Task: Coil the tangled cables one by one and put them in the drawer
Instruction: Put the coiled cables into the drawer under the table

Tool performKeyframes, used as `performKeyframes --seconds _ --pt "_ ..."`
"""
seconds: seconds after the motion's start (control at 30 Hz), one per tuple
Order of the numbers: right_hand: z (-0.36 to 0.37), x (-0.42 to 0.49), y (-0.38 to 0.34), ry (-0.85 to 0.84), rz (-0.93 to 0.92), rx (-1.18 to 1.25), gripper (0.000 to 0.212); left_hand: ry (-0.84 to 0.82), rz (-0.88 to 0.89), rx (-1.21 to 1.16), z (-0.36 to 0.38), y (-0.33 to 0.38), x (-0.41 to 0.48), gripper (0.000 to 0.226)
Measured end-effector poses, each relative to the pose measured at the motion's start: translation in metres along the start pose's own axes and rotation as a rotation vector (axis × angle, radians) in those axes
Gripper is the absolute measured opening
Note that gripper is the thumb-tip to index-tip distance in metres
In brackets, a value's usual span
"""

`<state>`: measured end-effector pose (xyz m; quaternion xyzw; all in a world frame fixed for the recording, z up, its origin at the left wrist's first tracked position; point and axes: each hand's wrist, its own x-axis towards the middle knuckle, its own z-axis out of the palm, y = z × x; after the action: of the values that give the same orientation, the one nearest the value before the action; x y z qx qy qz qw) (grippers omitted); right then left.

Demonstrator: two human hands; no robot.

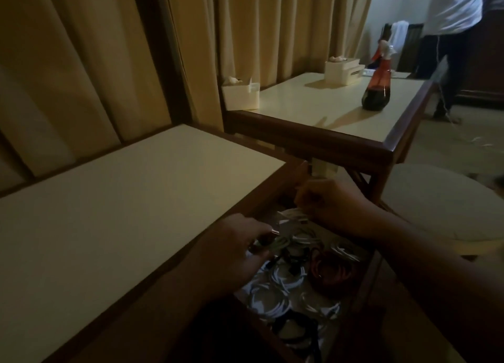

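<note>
Both hands are on the same white cable (293, 222), held just above the back end of the open drawer (368, 276). Left hand (237, 246) has thumb and fingers curled round the bundled loops. Right hand (324, 201) is fisted and seems to pinch the strand near its loose end. Light is poor, so exact finger contact there is hard to read.

Handling, my read:
- Light, limp, a bit springy. Loops will try to open once released.
- Smooth jacket, so a single-strand pinch slips. Clamp across the whole bundle instead, as the left hand does.
- Don't pull on the plug or its strain relief; guide the tail by the jacket just behind it.
- Nothing fragile, low force is enough.

Drawer already holds white coils (268, 298), a red-brown coil (331, 271) and a black cable (289, 328), packed close. Some bare floor shows at the back right, under the right wrist, which is probably the landing spot. Lay it flat or it may unwind into its neighbours.
</note>
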<state>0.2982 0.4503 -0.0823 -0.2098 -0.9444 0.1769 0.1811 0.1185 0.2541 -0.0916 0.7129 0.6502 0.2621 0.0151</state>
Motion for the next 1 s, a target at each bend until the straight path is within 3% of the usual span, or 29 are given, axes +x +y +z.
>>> performKeyframes --seconds 0.13,0.3,0.4,0.6,0.77,1.0 --pt "0.018 0.005 0.018 -0.031 0.126 -0.084 0.02 -0.003 -0.035 0.012 0.033 0.0 0.014 0.032" --pt "0.032 0.006 0.03 -0.109 0.255 -0.077 0.018 -0.059 -0.101 0.071 0.057 0.001 0.031 0.042" --pt "0.034 0.005 0.031 -0.138 0.303 -0.07 0.018 -0.006 -0.131 0.111 0.066 -0.001 0.033 0.037" --pt "0.037 0.004 0.031 -0.085 0.301 -0.069 0.016 0.062 -0.193 0.112 0.069 0.008 0.039 0.027" --pt "0.042 0.005 0.032 -0.134 0.276 -0.082 0.016 0.035 -0.228 0.19 0.066 0.012 0.025 0.022" --pt "0.047 0.008 0.024 -0.064 0.152 -0.065 0.01 -0.068 -0.243 0.304 0.056 0.009 0.014 0.02"
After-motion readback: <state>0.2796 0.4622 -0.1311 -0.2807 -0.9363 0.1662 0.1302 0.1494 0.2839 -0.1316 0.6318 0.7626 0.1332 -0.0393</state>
